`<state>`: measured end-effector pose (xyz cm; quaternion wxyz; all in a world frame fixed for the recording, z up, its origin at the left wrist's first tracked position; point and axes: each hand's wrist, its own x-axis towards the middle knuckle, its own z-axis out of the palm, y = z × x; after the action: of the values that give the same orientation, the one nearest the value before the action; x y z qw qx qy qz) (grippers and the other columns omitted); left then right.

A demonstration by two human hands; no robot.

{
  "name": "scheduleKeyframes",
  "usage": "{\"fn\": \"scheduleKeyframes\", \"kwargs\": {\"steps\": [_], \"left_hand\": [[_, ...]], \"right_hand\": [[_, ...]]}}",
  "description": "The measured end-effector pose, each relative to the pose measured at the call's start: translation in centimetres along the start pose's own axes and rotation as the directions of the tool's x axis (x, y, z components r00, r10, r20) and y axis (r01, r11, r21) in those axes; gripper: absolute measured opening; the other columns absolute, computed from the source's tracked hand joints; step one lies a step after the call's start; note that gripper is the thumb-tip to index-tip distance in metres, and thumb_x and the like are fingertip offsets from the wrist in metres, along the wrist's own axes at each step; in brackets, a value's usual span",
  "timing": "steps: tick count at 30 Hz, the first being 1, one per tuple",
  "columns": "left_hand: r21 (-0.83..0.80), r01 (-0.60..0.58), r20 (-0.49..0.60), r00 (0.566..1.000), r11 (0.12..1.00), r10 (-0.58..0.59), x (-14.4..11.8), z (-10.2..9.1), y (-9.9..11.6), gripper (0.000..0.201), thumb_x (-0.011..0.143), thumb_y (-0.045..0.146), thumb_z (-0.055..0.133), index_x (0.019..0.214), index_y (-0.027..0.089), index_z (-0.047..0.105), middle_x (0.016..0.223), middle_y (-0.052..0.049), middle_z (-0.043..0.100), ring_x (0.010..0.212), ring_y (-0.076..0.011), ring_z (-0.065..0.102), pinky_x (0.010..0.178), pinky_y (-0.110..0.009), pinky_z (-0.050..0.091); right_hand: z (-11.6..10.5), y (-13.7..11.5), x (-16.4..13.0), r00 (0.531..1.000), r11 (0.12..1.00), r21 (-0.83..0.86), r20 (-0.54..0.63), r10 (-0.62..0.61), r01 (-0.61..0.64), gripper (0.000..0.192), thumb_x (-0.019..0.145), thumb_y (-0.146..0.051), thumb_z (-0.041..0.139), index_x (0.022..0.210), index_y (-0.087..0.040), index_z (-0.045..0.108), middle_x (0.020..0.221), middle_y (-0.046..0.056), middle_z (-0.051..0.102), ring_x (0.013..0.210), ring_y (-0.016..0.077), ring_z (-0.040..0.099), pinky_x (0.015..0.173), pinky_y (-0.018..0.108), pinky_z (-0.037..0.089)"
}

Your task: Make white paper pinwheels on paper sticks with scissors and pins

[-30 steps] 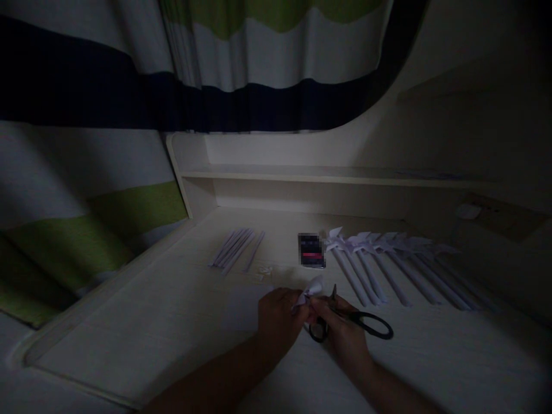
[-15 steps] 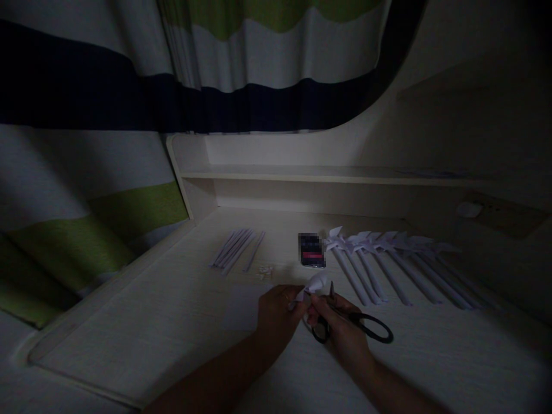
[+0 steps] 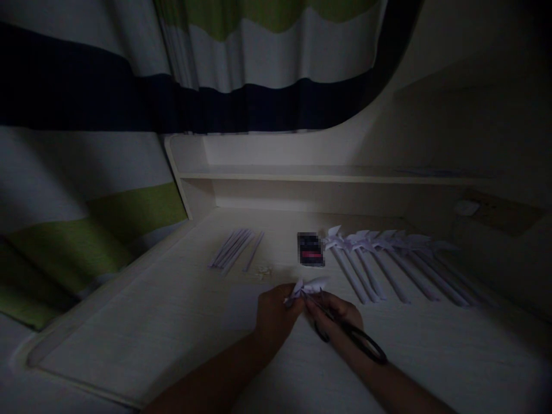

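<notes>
In dim light my left hand (image 3: 276, 313) pinches a small folded white paper piece (image 3: 311, 285) above the pale desk (image 3: 172, 322). Close beside it on the right, my right hand (image 3: 338, 319) grips black scissors (image 3: 356, 337); their blades point up-left and touch the paper, while the handles trail toward the lower right. Both hands almost touch at the paper.
A row of several finished paper pinwheels on sticks (image 3: 379, 259) lies at right. Several loose paper sticks (image 3: 236, 248) lie at left, a dark phone (image 3: 310, 249) between them, small scraps (image 3: 264, 270) nearby. A shelf (image 3: 328, 172) and a striped curtain (image 3: 107, 144) stand behind.
The scissors have swung so the blades now reach the paper and the handles have dropped lower right. The paper piece has turned flatter in my left hand.
</notes>
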<state>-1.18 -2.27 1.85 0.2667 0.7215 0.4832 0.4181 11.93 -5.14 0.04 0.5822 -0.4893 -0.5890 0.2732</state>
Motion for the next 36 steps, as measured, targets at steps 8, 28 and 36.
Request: {"fn": "scheduleKeyframes", "kwargs": {"steps": [8, 28, 36], "left_hand": [[-0.050, 0.042, 0.016, 0.999, 0.998, -0.041, 0.1, 0.3, -0.4, 0.018, 0.069, 0.023, 0.050, 0.072, 0.016, 0.065, 0.065, 0.001, 0.065, 0.059, -0.0115, 0.058, 0.055, -0.017, 0.042], [0.043, 0.008, 0.062, 0.998, 0.999, -0.011, 0.1, 0.3, -0.5, 0.018, 0.070, 0.026, 0.050, 0.073, 0.017, 0.065, 0.066, 0.000, 0.066, 0.060, -0.0122, 0.059, 0.056, -0.018, 0.042], [0.030, 0.001, 0.054, 0.999, 1.000, -0.003, 0.0, 0.3, -0.6, 0.020, 0.070, 0.024, 0.049, 0.077, 0.018, 0.066, 0.069, 0.000, 0.067, 0.063, -0.0121, 0.059, 0.055, -0.017, 0.042]], "right_hand": [[-1.2, -0.2, 0.7, 0.891, 0.824, -0.343, 0.223, -0.394, 0.451, 0.011, 0.075, -0.018, 0.048, 0.072, -0.020, 0.059, 0.064, 0.002, 0.062, 0.054, 0.0123, 0.058, 0.050, 0.020, 0.045], [-2.2, 0.1, 1.1, 0.773, 0.615, -0.468, 0.418, -0.478, 0.634, 0.016, 0.079, -0.015, 0.043, 0.075, -0.019, 0.058, 0.063, 0.003, 0.063, 0.052, 0.0120, 0.055, 0.050, 0.023, 0.044], [-0.2, 0.2, -0.1, 0.973, 0.973, 0.083, 0.099, 0.206, -0.215, 0.031, 0.072, -0.041, 0.054, 0.052, -0.017, 0.050, 0.042, -0.003, 0.050, 0.039, 0.0089, 0.047, 0.037, 0.019, 0.037]]}}
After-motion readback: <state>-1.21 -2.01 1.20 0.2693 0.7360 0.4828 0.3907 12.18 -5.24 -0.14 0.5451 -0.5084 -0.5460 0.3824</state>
